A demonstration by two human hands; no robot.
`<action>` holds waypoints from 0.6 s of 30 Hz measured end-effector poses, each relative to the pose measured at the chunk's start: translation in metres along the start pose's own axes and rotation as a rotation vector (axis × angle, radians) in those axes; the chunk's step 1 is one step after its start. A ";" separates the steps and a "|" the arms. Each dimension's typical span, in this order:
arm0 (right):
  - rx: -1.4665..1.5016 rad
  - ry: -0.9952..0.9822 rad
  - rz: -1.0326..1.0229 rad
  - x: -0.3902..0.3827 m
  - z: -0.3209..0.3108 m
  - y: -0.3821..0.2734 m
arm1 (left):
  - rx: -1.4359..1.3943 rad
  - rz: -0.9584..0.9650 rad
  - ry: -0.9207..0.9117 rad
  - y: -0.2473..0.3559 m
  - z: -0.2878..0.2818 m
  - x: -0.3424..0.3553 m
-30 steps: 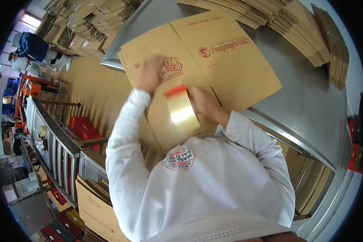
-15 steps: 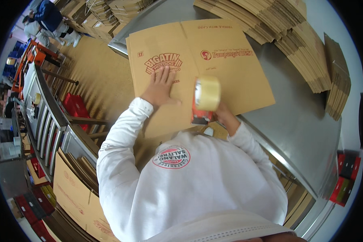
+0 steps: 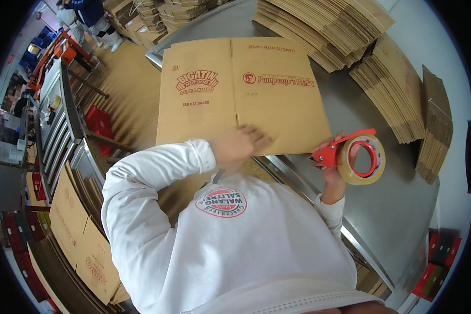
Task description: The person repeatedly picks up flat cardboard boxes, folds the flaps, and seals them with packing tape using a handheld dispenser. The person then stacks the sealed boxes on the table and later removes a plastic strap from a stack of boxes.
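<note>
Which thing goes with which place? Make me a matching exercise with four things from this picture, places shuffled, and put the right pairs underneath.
Things:
1. tape dispenser
2. left hand
3. printed carton
4. person in a dark blue jacket

Places:
A. lying flat on the metal table
B. in the background, upper left
C. held in the right hand
D. blurred, at the carton's near edge

Pairs: 1-C, 2-D, 3-A, 4-B

Bright light, blurred left fingers (image 3: 255,135), bent edges
</note>
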State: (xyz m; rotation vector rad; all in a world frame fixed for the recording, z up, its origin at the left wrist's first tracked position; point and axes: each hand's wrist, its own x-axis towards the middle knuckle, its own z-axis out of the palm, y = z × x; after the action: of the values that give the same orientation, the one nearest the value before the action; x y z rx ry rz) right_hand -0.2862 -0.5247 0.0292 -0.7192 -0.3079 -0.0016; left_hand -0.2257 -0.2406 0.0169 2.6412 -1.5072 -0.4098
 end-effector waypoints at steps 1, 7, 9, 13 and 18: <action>0.029 -0.049 0.023 0.003 -0.003 -0.005 | 0.114 0.024 0.214 -0.002 0.008 -0.001; 0.033 -0.156 0.050 0.019 -0.013 -0.008 | 0.521 -0.246 0.320 0.010 0.094 0.022; 0.080 -0.235 0.062 0.025 -0.011 -0.005 | 0.525 -0.247 0.305 0.020 0.101 0.021; 0.170 -0.361 0.011 0.019 -0.002 -0.017 | 0.420 -0.236 0.332 0.023 0.014 -0.012; 0.181 -0.435 -0.051 0.014 -0.004 -0.024 | -0.061 -0.589 0.995 -0.080 -0.158 -0.134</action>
State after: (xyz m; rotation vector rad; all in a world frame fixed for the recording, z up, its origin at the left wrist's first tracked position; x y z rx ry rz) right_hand -0.2744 -0.5434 0.0460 -0.5267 -0.7334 0.1345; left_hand -0.1821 -0.0955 0.1791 2.5015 -0.4104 0.7316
